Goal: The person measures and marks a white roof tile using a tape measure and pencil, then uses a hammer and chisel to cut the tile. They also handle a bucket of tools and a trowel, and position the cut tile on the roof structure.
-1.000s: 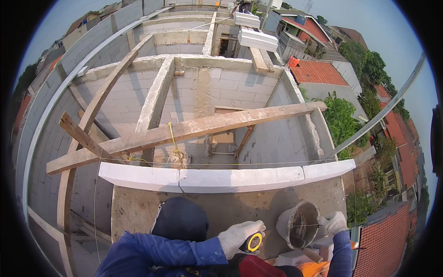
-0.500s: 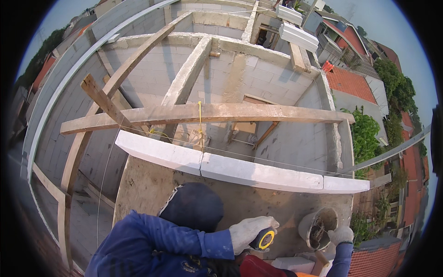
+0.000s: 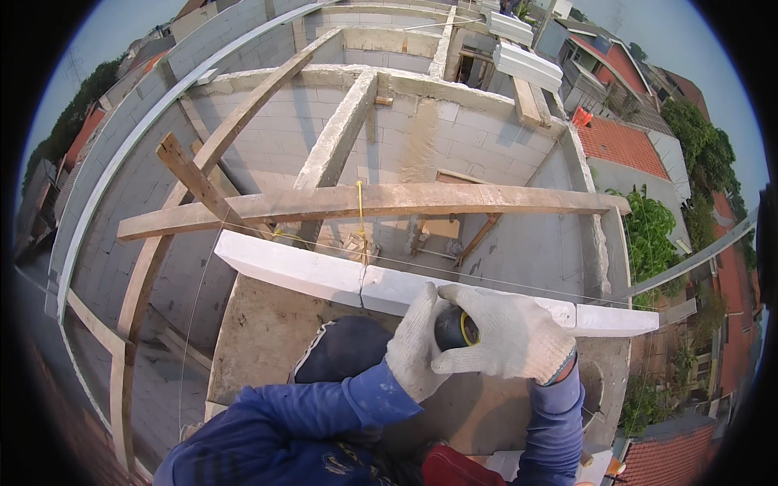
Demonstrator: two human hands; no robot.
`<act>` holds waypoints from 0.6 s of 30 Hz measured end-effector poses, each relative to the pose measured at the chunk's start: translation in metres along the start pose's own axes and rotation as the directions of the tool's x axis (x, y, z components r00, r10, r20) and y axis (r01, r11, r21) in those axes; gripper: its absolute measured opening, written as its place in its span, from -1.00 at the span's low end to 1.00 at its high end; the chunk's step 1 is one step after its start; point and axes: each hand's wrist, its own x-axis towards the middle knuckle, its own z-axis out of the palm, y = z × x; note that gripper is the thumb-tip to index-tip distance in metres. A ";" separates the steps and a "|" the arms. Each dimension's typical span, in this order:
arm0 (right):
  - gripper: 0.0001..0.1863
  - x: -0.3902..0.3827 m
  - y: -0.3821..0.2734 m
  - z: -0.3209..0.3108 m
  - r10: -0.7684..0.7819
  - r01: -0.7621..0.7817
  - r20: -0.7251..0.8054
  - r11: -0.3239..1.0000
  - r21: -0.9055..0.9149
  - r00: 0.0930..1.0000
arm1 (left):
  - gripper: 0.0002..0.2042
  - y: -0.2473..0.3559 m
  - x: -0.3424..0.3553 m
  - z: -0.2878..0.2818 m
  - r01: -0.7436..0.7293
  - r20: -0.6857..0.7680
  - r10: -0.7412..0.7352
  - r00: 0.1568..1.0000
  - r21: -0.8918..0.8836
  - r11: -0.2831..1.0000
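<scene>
Both my hands wear white knit gloves and meet in front of me around a small round black tape measure [image 3: 450,330] with a yellow ring. My left hand [image 3: 415,344] grips its left side. Fingers and thumb of my right hand [image 3: 519,334] close around it from the right. Just beyond my hands runs a row of white lightweight blocks [image 3: 288,265] along the edge of the concrete surface [image 3: 259,324]. My right hand covers part of that row. A thin string stretches over the blocks. My bent knee [image 3: 344,348] is left of my hands.
A long wooden beam [image 3: 405,198] crosses above open rooms with block walls [image 3: 462,138] far below. Another timber [image 3: 174,206] slants at the left, with a yellow cord [image 3: 361,211] on the beam. More white blocks [image 3: 527,69] are stacked far right. The bucket is mostly hidden behind my right arm.
My right hand has left the bucket's rim and come to the tape measure. My left hand has raised the tape measure forward, up near the white blocks.
</scene>
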 end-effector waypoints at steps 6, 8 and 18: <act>-0.26 0.013 0.023 0.009 0.092 -0.096 0.028 0.954 0.285 0.995 | -0.03 0.012 -0.011 0.005 -0.088 0.150 0.016 0.989 0.485 0.870; -0.48 0.008 0.046 -0.003 0.071 -0.052 -0.012 0.826 0.562 0.997 | -0.06 0.008 -0.025 0.011 0.063 0.133 -0.062 0.989 0.001 0.998; -0.38 0.007 0.222 0.039 0.367 -0.075 -0.387 0.800 0.595 0.846 | -0.29 -0.096 -0.065 -0.003 -0.313 0.217 0.227 0.949 0.703 0.638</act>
